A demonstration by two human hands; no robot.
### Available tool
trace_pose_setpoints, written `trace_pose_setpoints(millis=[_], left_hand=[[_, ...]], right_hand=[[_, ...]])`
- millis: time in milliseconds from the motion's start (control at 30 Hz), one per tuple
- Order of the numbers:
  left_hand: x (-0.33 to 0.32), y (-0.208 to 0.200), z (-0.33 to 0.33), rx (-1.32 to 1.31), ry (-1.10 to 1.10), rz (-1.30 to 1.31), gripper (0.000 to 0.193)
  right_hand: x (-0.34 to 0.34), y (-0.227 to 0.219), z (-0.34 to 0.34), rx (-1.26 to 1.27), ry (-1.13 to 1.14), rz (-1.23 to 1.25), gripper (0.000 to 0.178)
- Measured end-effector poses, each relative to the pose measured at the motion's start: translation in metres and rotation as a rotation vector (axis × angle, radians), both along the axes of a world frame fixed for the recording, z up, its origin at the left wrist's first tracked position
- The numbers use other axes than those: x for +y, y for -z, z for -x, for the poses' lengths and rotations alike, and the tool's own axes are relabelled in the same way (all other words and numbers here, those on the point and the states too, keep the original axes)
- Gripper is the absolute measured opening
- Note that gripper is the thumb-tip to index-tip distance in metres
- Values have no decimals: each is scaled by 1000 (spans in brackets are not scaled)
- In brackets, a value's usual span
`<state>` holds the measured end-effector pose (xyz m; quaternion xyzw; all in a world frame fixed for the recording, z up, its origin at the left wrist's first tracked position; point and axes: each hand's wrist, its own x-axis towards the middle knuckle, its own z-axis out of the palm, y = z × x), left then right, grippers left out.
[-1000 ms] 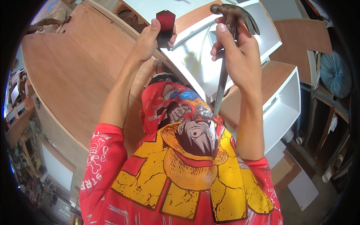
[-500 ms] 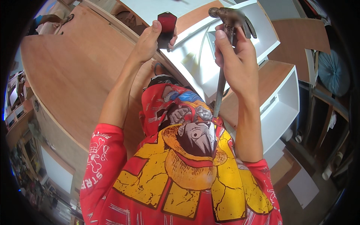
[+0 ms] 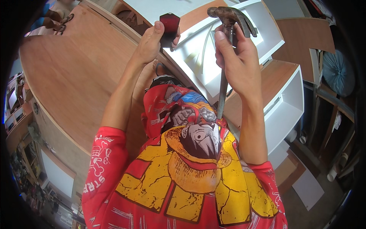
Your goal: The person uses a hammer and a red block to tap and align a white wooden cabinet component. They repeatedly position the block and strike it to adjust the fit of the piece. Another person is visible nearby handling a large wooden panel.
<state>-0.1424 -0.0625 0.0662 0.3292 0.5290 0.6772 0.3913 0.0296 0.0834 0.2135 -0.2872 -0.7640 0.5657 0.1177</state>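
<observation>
My left hand [image 3: 150,42] is closed around a flat, glossy dark red piece [image 3: 170,29] with cut corners. The thumb lies along its left edge and fingertips curl round its right edge; its kind is unclear. My right hand [image 3: 241,57] grips a claw hammer [image 3: 228,16] just under its rusty head. The claw points right, and the metal handle slants down toward my shirt. Below and between the two hands lies an open white box-like cabinet part [image 3: 198,78] with a thin pale strip inside.
A large brown wooden panel [image 3: 76,84] spreads across the left. At right stands another white-edged box [image 3: 286,103] with a wooden side, near loose boards [image 3: 309,191] and a blue plastic-wrapped bundle [image 3: 338,74]. Another person's sandalled feet [image 3: 61,23] show at the upper left.
The hammer and my right hand have shifted slightly left, and its head has turned a little. My left hand barely moves. More of the other person's feet shows at the upper left.
</observation>
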Motion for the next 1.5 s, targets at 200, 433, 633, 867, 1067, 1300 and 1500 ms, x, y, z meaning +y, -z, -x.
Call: trace_pose_setpoints(millis=[200,433,633,867,1067,1300,1500], left_hand=[[0,3,0,-8,-6,-10,81],[3,0,3,60,45,41,83],[3,0,4,69,73,66,83],[1,4,7,49,67,55,85],[-2,10,6,31,19,35,84],[-5,13,5,24,12,-1,84],[-5,13,4,4,23,-49,84]], right_hand=[[0,1,1,-10,14,28,26],[2,1,-1,-13,-6,-6,27],[1,5,-2,-13,12,3,28],[4,6,-5,-22,47,-17,32],[4,8,-7,-19,59,-29,32],[2,15,-9,-8,26,84,30],[-2,5,-2,30,-9,69,33]])
